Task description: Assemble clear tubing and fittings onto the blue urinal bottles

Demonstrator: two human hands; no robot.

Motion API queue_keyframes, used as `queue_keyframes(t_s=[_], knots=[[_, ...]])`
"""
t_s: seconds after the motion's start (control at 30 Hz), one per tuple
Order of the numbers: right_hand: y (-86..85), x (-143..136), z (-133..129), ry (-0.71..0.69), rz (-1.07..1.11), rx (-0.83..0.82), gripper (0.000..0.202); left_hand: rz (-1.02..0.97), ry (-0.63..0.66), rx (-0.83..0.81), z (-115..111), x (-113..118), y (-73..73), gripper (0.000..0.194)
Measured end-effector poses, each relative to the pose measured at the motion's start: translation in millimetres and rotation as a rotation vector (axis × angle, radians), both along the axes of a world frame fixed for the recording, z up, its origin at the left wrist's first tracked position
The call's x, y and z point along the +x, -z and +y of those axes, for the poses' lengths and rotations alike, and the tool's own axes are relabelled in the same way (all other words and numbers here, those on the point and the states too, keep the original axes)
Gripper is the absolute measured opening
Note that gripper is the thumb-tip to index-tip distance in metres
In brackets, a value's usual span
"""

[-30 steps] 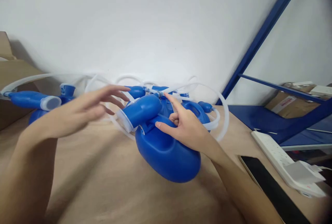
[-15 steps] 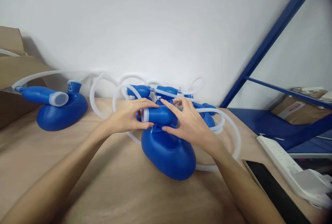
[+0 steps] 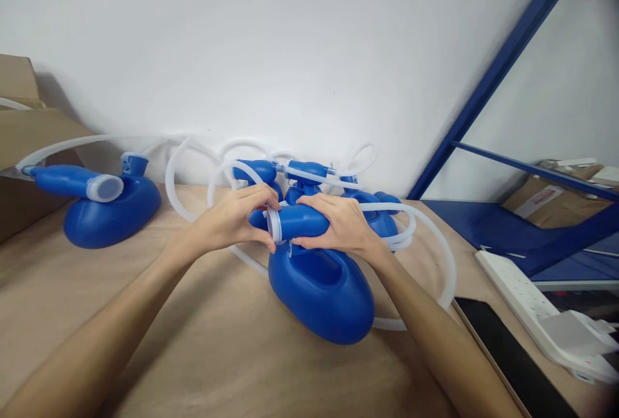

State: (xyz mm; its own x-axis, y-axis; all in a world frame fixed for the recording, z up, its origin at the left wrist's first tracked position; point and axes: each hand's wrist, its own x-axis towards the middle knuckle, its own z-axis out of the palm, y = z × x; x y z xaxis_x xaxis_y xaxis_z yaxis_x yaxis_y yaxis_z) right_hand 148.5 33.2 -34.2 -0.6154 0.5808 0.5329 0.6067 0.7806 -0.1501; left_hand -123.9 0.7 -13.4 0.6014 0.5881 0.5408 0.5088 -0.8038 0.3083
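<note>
A blue plastic urinal bottle (image 3: 322, 295) with a moulded handle stands on the wooden table in front of me. Across its neck lies a blue cylindrical urinal funnel (image 3: 304, 222) with a white cap (image 3: 275, 225) at its left end. My right hand (image 3: 338, 221) is closed round the funnel's right part, thumb below and fingers above. My left hand (image 3: 244, 217) curves its thumb and fingers about the white cap's edge. A translucent hose (image 3: 435, 250) loops on the right side of the bottle.
Several similar blue bottles with funnels (image 3: 305, 171) and hoses stand by the wall. Another bottle (image 3: 113, 211) is at left, beside a cardboard box (image 3: 43, 131). At right lie a phone (image 3: 507, 353) and a white power strip (image 3: 522, 295), near a blue metal rack (image 3: 503, 82).
My right hand has wrapped further round the funnel, fingers flatter over it. The capped end has turned more toward me, and my left hand has shifted to the cap's edge.
</note>
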Motion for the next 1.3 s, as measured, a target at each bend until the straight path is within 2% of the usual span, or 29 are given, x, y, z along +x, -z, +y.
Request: queue_keyframes(t_s=[0.33,0.47,0.6,0.7,0.77,0.83,0.93,1.0,1.1,1.17,1.3], knots=[[-4.0,-1,0,-0.031,-0.042,-0.003,0.072,0.049,-0.054,0.122,-4,-1,8.7,0.060],[-3.4,0,1,0.035,0.022,-0.054,0.069,0.064,-0.118,0.159,-10,-8,12.9,0.052],[-8.8,2,-4,0.070,-0.075,-0.076,0.072,0.217,-0.090,0.088,-19,-12,6.6,0.051],[-11.3,0,-7,0.101,-0.070,-0.109,0.070,0.244,-0.196,0.000,-27,-4,3.9,0.050],[-9.6,-1,-7,0.103,-0.029,-0.120,0.069,0.186,-0.252,-0.080,-29,8,9.1,0.046],[-6.2,-3,-6,0.115,0.022,-0.109,0.070,0.054,-0.239,-0.212,-28,21,20.0,0.041],[-2.5,-7,-6,0.149,0.114,-0.073,0.069,-0.297,-0.220,-0.454,-21,39,39.1,0.044],[-2.6,-8,-8,0.154,0.129,-0.041,0.069,-0.507,-0.201,-0.586,-18,46,46.6,0.050],[-5.7,-9,-12,0.145,0.069,0.010,0.071,-0.617,-0.163,-0.717,-17,47,46.2,0.064],[-8.1,-10,-16,0.134,0.045,0.025,0.073,-0.626,-0.188,-0.734,-18,43,41.6,0.072],[-10.3,-13,-24,0.129,0.025,0.060,0.072,-0.600,-0.273,-0.661,-22,37,35.7,0.063]])
